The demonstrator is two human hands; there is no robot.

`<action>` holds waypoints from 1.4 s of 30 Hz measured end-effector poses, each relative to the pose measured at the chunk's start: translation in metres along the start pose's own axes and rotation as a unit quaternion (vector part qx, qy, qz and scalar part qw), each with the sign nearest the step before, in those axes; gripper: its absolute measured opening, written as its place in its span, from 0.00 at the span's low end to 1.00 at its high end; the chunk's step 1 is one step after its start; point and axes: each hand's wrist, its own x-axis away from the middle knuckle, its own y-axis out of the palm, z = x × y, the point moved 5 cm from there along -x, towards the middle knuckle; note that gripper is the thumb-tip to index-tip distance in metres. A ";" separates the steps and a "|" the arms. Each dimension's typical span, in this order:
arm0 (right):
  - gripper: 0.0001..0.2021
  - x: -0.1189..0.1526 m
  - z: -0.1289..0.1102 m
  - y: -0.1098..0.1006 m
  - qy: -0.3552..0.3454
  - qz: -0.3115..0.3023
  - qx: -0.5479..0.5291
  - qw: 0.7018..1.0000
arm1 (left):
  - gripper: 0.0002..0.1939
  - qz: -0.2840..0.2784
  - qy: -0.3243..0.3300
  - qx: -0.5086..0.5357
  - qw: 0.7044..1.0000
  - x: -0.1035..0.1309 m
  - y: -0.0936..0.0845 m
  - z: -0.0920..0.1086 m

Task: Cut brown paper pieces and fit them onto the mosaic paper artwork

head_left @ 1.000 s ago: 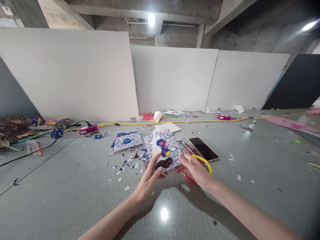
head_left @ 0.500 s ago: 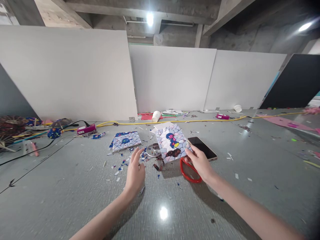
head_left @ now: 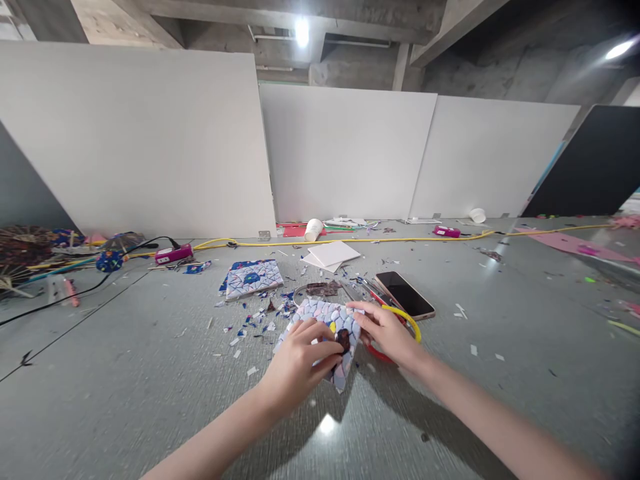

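Note:
A square mosaic panel (head_left: 320, 311) in pale blue and white, with a yellow spot and a dark brown patch, hangs tilted above the floor. My right hand (head_left: 387, 333) grips its right edge between thumb and fingers. Over the panel's face lies my left hand (head_left: 305, 353), its fingertips drawn together at the brown patch; whether they pinch a small piece is hidden. Scissors with red and yellow handles (head_left: 411, 323) rest under and behind my right hand. Beyond the panel lie a brown scrap (head_left: 323, 289) and a partly hidden round ring.
Another mosaic panel (head_left: 254, 279) lies at the left among scattered scraps. A phone (head_left: 405, 293) is at the right, white cards (head_left: 334, 254) behind. Farther back are a paper cup (head_left: 313, 230), a yellow cable (head_left: 280, 245), a pink power strip (head_left: 173, 254) and white boards (head_left: 350, 153).
The held panel has turned and come down nearer to me. My left hand has moved right onto its face. The white cards and the scissors' yellow handle now show.

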 end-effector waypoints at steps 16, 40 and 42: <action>0.18 0.004 0.004 0.009 0.007 -0.007 -0.004 1.000 | 0.09 0.023 -0.091 0.021 0.995 0.001 0.005 -0.003; 0.17 0.004 0.008 0.011 0.005 -0.010 0.015 1.000 | 0.10 0.010 -0.224 0.150 0.963 0.005 0.016 -0.020; 0.17 0.003 0.009 0.011 0.007 -0.011 0.013 1.000 | 0.10 0.012 -0.239 0.187 0.953 0.004 0.018 -0.022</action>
